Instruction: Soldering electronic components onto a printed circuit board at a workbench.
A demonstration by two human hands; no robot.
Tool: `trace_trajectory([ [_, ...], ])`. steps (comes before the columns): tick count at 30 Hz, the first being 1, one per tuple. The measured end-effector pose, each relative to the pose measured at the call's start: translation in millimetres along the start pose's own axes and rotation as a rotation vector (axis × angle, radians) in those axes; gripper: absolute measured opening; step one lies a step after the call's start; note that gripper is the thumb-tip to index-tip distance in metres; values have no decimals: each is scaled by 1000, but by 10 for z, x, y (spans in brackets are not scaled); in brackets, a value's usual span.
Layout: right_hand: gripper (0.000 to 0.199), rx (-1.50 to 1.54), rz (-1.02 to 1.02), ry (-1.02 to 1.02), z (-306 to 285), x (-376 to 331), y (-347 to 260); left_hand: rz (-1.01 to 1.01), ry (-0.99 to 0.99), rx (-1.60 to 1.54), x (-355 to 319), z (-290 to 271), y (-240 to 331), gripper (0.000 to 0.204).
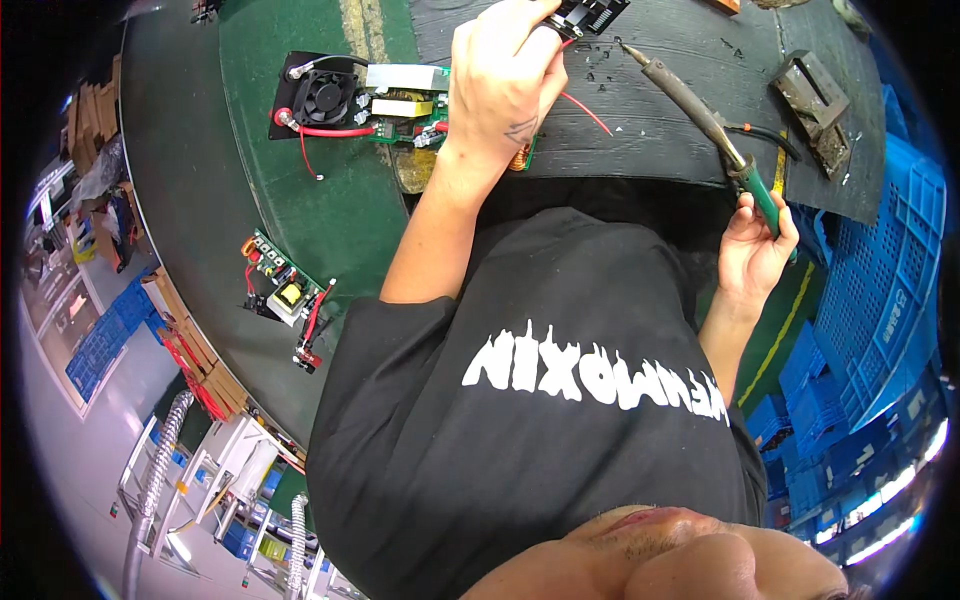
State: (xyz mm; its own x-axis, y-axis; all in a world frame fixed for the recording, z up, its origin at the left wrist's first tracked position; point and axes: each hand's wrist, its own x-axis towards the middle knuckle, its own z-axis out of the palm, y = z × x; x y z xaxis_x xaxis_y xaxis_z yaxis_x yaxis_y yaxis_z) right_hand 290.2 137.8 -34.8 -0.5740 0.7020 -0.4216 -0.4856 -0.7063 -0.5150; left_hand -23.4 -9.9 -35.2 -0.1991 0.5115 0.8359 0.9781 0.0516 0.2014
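Note:
My left hand (505, 85) reaches over the dark bench top and grips a black slotted part (592, 14) at the upper edge of the view; its exact kind is cut off there. A thin red wire (588, 114) trails from beside it. My right hand (755, 250) is wrapped around the green handle of a soldering iron (690, 105), whose tip points up and left, just short of the black part. Left of my left wrist lies a green circuit board (405, 105) joined by cables to a black panel with a fan (325, 97). My forearm partly hides the board.
A soiled metal stand (812, 105) sits on the bench's right, near a black cable (765, 138). Another small circuit assembly (287, 290) lies on the green surface at left. Blue plastic crates (880, 270) stand at right. Dark scraps dot the bench (650, 140).

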Motion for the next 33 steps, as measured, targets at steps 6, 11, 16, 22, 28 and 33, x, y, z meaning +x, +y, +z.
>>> trace_trajectory([
  [6,26,-2,-33,20,-129,-32,-64,-276,-589,-344,297,-459,23,34],
  [11,26,5,-44,27,-142,-61,-86,128,-364,-293,253,-413,-1,38],
  [16,25,15,-51,34,-152,-67,-102,-22,-458,-264,264,-392,142,28],
  [22,28,19,-50,-6,-105,-48,-111,-72,-374,-259,212,-369,192,26],
  [28,28,30,-31,-38,-86,2,-104,-207,-280,-306,10,-238,86,21],
  [33,28,34,-28,-36,-77,18,-101,-172,-51,-343,-64,-103,140,15],
])
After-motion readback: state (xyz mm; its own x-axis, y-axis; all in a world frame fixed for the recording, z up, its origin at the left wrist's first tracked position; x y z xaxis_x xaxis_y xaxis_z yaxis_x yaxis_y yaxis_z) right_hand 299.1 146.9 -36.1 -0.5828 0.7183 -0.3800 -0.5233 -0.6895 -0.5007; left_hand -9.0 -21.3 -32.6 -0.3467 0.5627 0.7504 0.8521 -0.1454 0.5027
